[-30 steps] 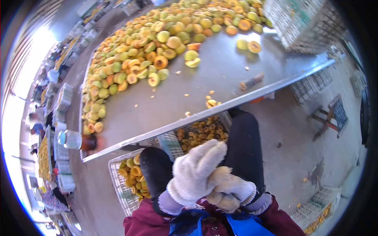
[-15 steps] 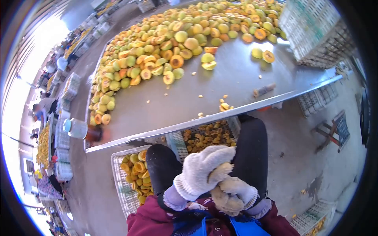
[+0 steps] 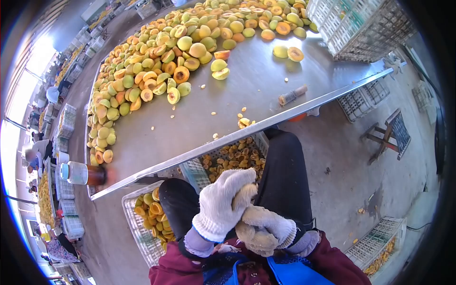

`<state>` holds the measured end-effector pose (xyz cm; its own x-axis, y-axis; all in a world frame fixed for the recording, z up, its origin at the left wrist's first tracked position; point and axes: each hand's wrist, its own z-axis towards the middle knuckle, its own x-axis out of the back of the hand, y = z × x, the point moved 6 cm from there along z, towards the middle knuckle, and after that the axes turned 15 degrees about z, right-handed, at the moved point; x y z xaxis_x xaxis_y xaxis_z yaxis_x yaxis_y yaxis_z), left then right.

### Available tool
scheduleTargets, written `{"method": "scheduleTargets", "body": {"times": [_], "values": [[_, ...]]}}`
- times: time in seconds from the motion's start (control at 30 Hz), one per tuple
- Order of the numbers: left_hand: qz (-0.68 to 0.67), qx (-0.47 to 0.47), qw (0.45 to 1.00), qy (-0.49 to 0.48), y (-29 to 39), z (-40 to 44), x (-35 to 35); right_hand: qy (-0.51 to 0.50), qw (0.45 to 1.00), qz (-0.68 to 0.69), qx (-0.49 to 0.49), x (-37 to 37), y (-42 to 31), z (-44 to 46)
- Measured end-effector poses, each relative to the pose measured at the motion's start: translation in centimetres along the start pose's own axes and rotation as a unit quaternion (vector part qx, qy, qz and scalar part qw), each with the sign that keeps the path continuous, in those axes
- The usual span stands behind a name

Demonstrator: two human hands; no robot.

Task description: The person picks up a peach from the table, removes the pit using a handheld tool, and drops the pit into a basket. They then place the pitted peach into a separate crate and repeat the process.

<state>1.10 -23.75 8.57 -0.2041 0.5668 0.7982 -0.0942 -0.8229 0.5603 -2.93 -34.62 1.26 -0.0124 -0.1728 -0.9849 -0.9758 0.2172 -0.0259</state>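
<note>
Both hands wear whitish knitted gloves with soiled fingers and meet above the lap. My left hand point(image 3: 224, 204) is the higher one, its fingers bent together over the fingers of the other. My right hand point(image 3: 266, 229) lies against it, lower and to the right, with its fingers curled. Whatever the fingers may hold is hidden. In front, a metal table point(image 3: 190, 121) bears a large heap of halved yellow-green fruit point(image 3: 190, 42). A short cylindrical tool point(image 3: 292, 95) lies near the table's front edge, with small kernels to its left.
A jar of dark liquid point(image 3: 83, 174) stands at the table's left corner. White crates point(image 3: 361, 28) stand at its right end. Below are a crate of fruit halves point(image 3: 137, 223), a crate of brownish pieces point(image 3: 194, 173) and, rightward, a stool point(image 3: 389, 135). People work at far left.
The whole view has shifted back and forth as the head moved. My hands have stayed together above the lap, with the fingers of my left hand bending more over those of my right.
</note>
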Motion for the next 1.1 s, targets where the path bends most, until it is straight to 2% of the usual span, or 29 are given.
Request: {"method": "scheduleTargets", "body": {"times": [0.03, 0.07, 0.1, 0.17, 0.23, 0.27, 0.33, 0.4, 0.47, 0.5, 0.53, 0.57, 0.6, 0.63, 0.67, 0.7, 0.77, 0.8, 0.83, 0.9, 0.97, 1.0, 1.03, 1.07, 1.1], "values": [[-0.002, 0.0, 1.0, -0.002, -0.1, 0.0, -0.1, -0.007, 0.998, 0.046, -0.036, -0.1, 0.3, -0.1], [-0.073, 0.067, 0.993, -0.058, -1.2, 0.0, -0.8, 0.042, 0.998, 0.031, -0.039, 0.0, 0.3, -0.1], [-0.142, 0.131, 0.975, -0.113, -2.0, -0.1, -1.5, 0.042, 0.998, 0.03, -0.039, -0.3, 0.0, -0.2], [-0.153, 0.156, 0.964, -0.152, -1.7, -0.1, -1.3, 0.056, 0.997, 0.01, -0.048, -0.4, 0.0, -0.3], [-0.05, 0.018, 0.997, -0.055, -0.3, 0.1, 0.0, 0.047, 0.999, 0.016, -0.017, -0.9, 0.0, 0.0], [-0.049, 0.019, 0.997, -0.056, -0.6, -0.1, -0.4, 0.037, 0.999, 0.022, 0.016, -1.1, -0.1, 0.0], [-0.115, -0.082, 0.988, 0.06, -0.5, -0.7, 0.1, 0.01, 1.0, 0.019, 0.004, -1.1, -0.4, -0.1], [-0.125, -0.064, 0.988, 0.062, -1.0, -1.0, -0.6, -0.018, 1.0, 0.015, -0.007, -0.5, -0.5, -0.1], [-0.134, -0.045, 0.988, 0.066, -1.1, -0.8, -0.5, -0.042, 0.994, 0.046, -0.084, 0.4, 0.2, -0.2], [-0.174, 0.04, 0.984, -0.024, -1.6, -0.4, -1.3, -0.042, 0.995, 0.046, -0.084, -0.2, 0.2, -0.3], [-0.212, 0.125, 0.963, -0.113, -2.1, -0.5, -2.2, 0.036, 0.996, 0.009, -0.08, -0.4, 0.1, -0.4], [-0.213, 0.125, 0.963, -0.112, -1.9, -0.3, -1.7, 0.112, 0.99, -0.028, -0.077, -0.1, 0.0, -0.6], [-0.177, 0.078, 0.975, -0.112, -1.4, -0.1, -1.1, 0.113, 0.99, -0.028, -0.077, 0.0, 0.3, -0.4], [-0.141, 0.031, 0.983, -0.113, -1.0, 0.0, -0.6, 0.102, 0.992, -0.068, -0.03, 0.1, 0.2, -0.1], [-0.156, 0.004, 0.981, -0.114, -1.0, 0.0, -0.2, 0.09, 0.99, -0.11, 0.015, 0.0, 0.1, 0.0], [-0.154, 0.002, 0.982, -0.111, -1.3, -0.2, -0.5, 0.088, 0.99, -0.112, 0.015, -0.2, 0.1, 0.2], [-0.313, 0.012, 0.949, -0.024, -2.2, -1.7, -0.9, 0.053, 0.998, -0.03, 0.012, -0.9, 0.5, 0.3], [-0.348, 0.077, 0.934, -0.024, -2.3, -2.2, -1.4, 0.053, 0.998, -0.03, 0.011, -0.6, 0.4, 0.3], [-0.35, 0.079, 0.933, -0.024, -1.8, -2.4, -1.5, 0.019, 1.0, -0.01, -0.02, -0.5, 0.6, 0.2], [-0.499, 0.165, 0.85, -0.013, -1.5, -2.7, -2.0, -0.014, 0.999, 0.006, -0.051, -0.5, 0.9, 0.1], [-0.498, 0.192, 0.845, -0.015, -1.4, -2.5, -1.8, -0.039, 0.996, 0.055, -0.05, -0.7, 1.1, -0.1], [-0.411, 0.167, 0.895, -0.051, -1.3, -2.0, -1.6, -0.039, 0.997, 0.054, -0.05, -1.3, 1.1, -0.1], [-0.318, 0.14, 0.934, -0.086, -1.3, -1.3, -1.4, 0.002, 0.997, 0.07, -0.025, -1.7, 0.7, 0.0], [-0.198, 0.026, 0.977, -0.077, -0.8, -0.1, -0.3, 0.045, 0.995, 0.087, -0.002, -1.7, 0.6, -0.2], [-0.197, 0.026, 0.977, -0.075, -1.3, 0.1, -0.2, 0.045, 0.995, 0.086, -0.003, -1.4, 0.8, -0.1]]}}
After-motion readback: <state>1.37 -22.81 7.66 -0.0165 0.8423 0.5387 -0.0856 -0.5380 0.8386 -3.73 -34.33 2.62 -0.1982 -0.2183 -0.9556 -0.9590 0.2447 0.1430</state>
